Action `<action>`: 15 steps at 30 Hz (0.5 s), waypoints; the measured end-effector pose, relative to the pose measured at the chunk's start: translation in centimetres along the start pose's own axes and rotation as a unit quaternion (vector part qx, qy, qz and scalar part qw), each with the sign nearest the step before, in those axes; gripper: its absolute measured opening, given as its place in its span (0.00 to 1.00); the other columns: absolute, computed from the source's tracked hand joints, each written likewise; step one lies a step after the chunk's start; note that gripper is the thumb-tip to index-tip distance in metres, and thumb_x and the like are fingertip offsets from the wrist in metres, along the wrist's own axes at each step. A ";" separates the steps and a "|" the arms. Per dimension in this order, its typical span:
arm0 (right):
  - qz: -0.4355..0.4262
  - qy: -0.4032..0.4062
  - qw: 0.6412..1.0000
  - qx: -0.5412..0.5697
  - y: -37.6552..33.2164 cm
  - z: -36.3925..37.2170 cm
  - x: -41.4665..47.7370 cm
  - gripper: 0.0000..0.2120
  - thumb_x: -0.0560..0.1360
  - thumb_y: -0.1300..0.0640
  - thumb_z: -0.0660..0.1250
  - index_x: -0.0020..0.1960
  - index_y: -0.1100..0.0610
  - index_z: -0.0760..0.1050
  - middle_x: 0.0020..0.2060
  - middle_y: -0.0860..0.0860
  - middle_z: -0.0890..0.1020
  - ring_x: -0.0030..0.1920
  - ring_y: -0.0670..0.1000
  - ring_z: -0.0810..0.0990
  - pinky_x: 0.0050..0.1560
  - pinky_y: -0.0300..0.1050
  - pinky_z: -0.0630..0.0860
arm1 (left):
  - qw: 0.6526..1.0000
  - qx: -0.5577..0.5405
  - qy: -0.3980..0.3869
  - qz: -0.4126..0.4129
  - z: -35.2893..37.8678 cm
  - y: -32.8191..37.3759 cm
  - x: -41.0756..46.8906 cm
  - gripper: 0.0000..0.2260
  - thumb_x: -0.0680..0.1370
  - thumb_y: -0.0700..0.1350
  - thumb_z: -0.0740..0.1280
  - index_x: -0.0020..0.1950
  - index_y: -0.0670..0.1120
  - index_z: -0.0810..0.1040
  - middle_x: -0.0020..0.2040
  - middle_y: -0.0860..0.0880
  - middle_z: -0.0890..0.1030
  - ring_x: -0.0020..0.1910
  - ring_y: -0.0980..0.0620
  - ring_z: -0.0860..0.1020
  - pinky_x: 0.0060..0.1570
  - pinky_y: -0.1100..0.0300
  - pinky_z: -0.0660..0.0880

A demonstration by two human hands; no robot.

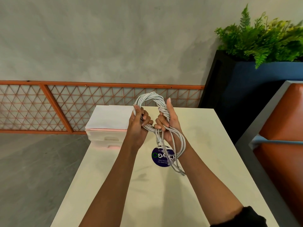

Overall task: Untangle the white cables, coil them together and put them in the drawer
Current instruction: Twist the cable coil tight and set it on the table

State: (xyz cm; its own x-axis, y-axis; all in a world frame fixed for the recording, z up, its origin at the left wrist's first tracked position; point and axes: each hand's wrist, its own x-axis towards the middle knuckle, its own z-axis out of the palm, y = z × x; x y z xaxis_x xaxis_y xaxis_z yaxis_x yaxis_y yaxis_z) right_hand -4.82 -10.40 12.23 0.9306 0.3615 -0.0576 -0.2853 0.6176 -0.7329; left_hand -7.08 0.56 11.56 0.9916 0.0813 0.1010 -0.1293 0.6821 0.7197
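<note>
Mid-coiling: left hand (138, 126) and right hand (169, 122) clamped on white cables (150, 96). Probably needs dangling loops gathered before the drawer (105, 138).

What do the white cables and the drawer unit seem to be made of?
The white cables: likely plastic-sheathed cord, matte; they bend into smooth loops. The drawer unit: probably translucent plastic, smooth; milky fronts with moulded handle recesses.

Bright, even light; soft arm shadows on the bench (205, 161). Wide-angle bending at edges; plant (262, 40) slightly blurred.
</note>
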 end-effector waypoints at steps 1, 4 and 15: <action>-0.010 0.019 1.000 -0.017 -0.1 0.0 0.1 0.18 0.70 0.38 0.67 0.35 0.53 0.77 0.15 0.48 0.59 0.15 0.45 0.59 0.20 0.36 0.62 | 1.000 -0.002 -0.013 -0.009 -0.3 0.0 0.0 0.16 0.78 0.56 0.56 0.38 0.46 0.67 0.28 0.53 0.66 0.25 0.58 0.62 0.32 0.65 0.65; -0.019 0.061 0.997 -0.032 -0.4 -0.5 0.2 0.18 0.68 0.38 0.70 0.38 0.54 0.77 0.16 0.48 0.57 0.16 0.45 0.57 0.20 0.36 0.60 | 0.997 0.020 -0.049 -0.049 -0.9 0.1 -0.1 0.13 0.76 0.54 0.58 0.39 0.45 0.67 0.30 0.51 0.68 0.32 0.55 0.66 0.41 0.61 0.66; -0.031 0.146 0.972 -0.179 -0.3 -2.0 -0.7 0.23 0.72 0.39 0.68 0.39 0.61 0.73 0.18 0.51 0.60 0.18 0.49 0.61 0.23 0.40 0.64 | 0.922 0.337 -0.109 -0.154 -2.0 4.3 1.0 0.25 0.74 0.29 0.67 0.67 0.46 0.64 0.51 0.43 0.81 0.47 0.50 0.81 0.48 0.59 0.80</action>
State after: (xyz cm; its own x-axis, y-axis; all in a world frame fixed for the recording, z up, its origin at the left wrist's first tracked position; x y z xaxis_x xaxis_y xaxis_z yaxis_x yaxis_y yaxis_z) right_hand -4.98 -12.21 11.13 0.9839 0.0848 -0.1571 -0.1765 0.3295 -0.9275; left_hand -6.61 5.00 13.36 0.9662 -0.2391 -0.0961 0.1077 0.0358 0.9935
